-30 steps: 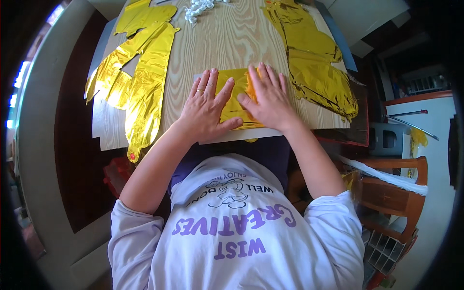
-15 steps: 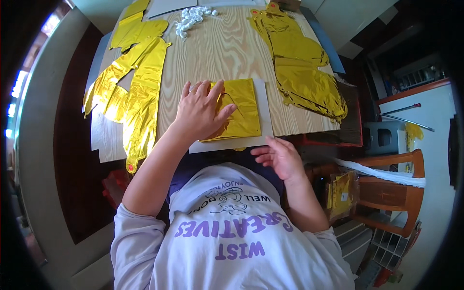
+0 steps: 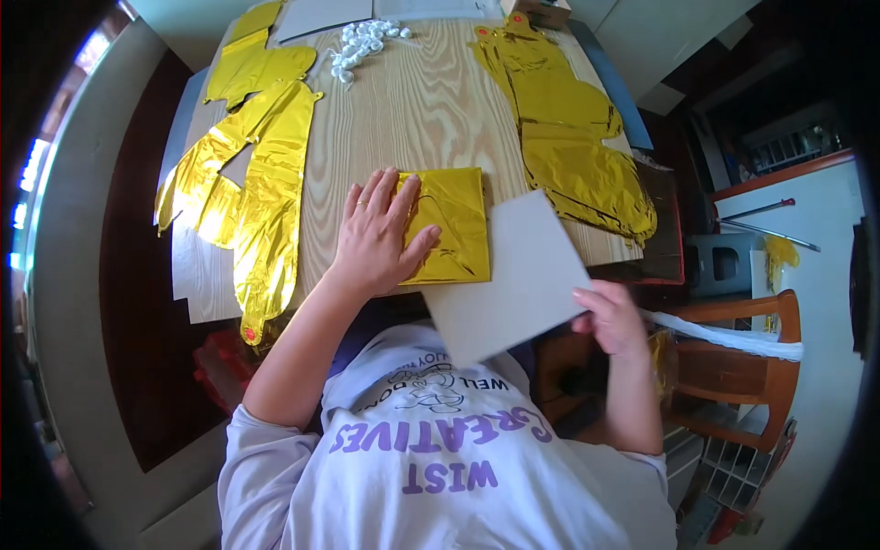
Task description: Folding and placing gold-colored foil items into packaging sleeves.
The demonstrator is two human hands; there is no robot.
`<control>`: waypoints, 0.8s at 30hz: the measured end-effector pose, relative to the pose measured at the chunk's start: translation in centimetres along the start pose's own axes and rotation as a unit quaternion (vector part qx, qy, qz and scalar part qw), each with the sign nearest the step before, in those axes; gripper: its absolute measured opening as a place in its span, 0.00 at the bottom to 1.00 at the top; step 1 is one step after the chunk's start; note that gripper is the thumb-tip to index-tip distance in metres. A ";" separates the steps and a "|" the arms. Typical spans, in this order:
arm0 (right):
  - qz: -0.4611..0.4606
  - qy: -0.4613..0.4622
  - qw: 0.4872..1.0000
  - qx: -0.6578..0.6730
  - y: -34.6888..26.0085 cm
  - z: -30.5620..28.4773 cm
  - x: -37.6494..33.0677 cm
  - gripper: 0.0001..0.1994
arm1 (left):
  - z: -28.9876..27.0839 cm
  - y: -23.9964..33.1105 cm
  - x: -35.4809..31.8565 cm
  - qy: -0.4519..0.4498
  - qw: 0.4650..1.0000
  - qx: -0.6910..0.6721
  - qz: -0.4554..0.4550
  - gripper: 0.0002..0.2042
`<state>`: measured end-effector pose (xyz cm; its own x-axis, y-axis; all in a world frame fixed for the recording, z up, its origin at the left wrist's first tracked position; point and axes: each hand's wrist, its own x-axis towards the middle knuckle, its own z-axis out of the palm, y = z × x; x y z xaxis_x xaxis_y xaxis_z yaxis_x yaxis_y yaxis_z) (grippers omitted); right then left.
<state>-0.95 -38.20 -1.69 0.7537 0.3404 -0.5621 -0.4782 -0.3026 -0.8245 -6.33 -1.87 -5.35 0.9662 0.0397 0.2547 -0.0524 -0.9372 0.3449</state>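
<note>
A folded square of shiny gold foil (image 3: 454, 225) lies at the near edge of the wooden table. Flat on its left side rests my left hand (image 3: 378, 229), fingers stretched out and thumb apart. My right hand (image 3: 612, 316) pinches the right corner of a stiff pale grey board (image 3: 522, 275). The board is tilted and reaches past the table's front edge over my lap. Its far left part lies beside or under the foil's right edge; I cannot tell how much is beneath.
Flattened gold foil balloons lie at the left (image 3: 275, 174) and right (image 3: 568, 119) of the table (image 3: 412, 110). Small white coils (image 3: 357, 46) are heaped at the far side, near another grey board (image 3: 325, 14). A wooden chair (image 3: 733, 367) stands to the right.
My right hand has taken hold of the board and drawn it to the right and toward me from under the foil. My left hand stays on the foil, which has shifted slightly nearer.
</note>
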 end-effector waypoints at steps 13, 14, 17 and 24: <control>-0.246 0.153 0.950 -0.119 -11.3 0.7 13.3 0.14 | 0.1 0.3 -0.3 0.009 1.000 0.001 0.021 0.36; -0.250 0.173 0.924 -0.234 -11.3 1.6 15.8 0.13 | 0.0 0.4 -0.3 0.013 0.999 0.006 0.028 0.36; -0.272 0.121 0.847 -0.440 -12.5 6.8 15.3 0.10 | -0.1 0.4 -0.7 0.031 0.999 0.027 0.017 0.36; -0.140 -0.167 0.800 -0.559 -13.5 8.9 12.7 0.12 | -0.1 0.1 -0.4 0.030 0.999 0.002 -0.031 0.35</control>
<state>11.13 -21.89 1.73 0.5096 0.6968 -0.5048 0.5305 -0.7164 -0.4532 -6.78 -1.95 -5.36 0.9505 0.1181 0.2872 0.0080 -0.9338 0.3577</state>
